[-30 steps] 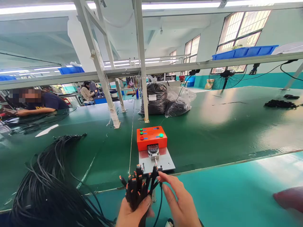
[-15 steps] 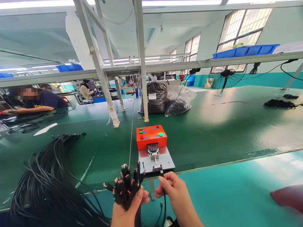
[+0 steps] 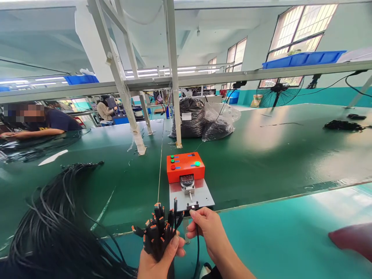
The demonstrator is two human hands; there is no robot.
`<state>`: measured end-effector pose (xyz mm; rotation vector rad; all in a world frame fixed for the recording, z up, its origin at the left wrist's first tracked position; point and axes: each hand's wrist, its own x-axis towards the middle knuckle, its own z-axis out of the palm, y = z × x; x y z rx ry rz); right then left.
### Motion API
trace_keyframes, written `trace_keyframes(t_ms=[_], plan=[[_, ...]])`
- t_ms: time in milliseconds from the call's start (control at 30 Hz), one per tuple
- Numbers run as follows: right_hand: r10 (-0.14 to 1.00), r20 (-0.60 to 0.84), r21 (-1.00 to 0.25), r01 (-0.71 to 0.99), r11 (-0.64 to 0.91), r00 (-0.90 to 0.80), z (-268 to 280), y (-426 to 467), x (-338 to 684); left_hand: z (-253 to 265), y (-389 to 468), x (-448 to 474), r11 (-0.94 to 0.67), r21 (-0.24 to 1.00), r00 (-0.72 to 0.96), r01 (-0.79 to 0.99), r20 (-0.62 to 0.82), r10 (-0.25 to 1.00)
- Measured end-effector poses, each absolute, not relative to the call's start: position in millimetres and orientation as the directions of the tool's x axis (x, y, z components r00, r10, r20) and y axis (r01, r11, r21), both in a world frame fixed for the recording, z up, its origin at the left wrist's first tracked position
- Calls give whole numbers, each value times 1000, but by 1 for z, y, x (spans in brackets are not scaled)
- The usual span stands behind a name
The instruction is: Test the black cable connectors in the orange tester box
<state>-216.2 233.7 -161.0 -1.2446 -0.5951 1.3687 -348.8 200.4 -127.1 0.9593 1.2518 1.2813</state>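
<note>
My left hand (image 3: 161,252) is closed round a bunch of black USB cables (image 3: 157,232), their plugs pointing up with orange inside the tips. Between the thumb and fingers of my right hand (image 3: 207,228) is a single black USB cable (image 3: 198,248), its metal plug at the front edge of the tester's plate. I cannot tell whether the plug has entered the slot. The tester has an orange box (image 3: 186,168) with green and red buttons, a round digital gauge (image 3: 186,181) and a metal plate (image 3: 176,195).
A large heap of black cables (image 3: 58,209) lies on the green table (image 3: 261,155) at left. Plastic bags (image 3: 190,118) of black goods stand behind the tester. White posts (image 3: 174,77) rise from the table. At far left, a person (image 3: 58,120) leans on the table.
My right hand has moved slightly left and up, bringing the cable's plug to the edge of the tester plate. My left hand with the bunch has shifted a little to the right.
</note>
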Motion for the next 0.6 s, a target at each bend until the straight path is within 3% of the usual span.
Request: trace_keyframes(t_ms=[400, 500, 600], plan=[[909, -344, -884, -406, -229, 236, -158, 243, -218, -128, 202, -353, 75, 994, -109, -85, -84, 990], [919, -338, -891, -384, -243, 201, -155, 237, -219, -124, 202, -353, 35, 998, -100, -60, -40, 994], [950, -304, -918, -291, -271, 75, -160, 223, -222, -121, 203, -355, 104, 991, -31, -88, -107, 994]])
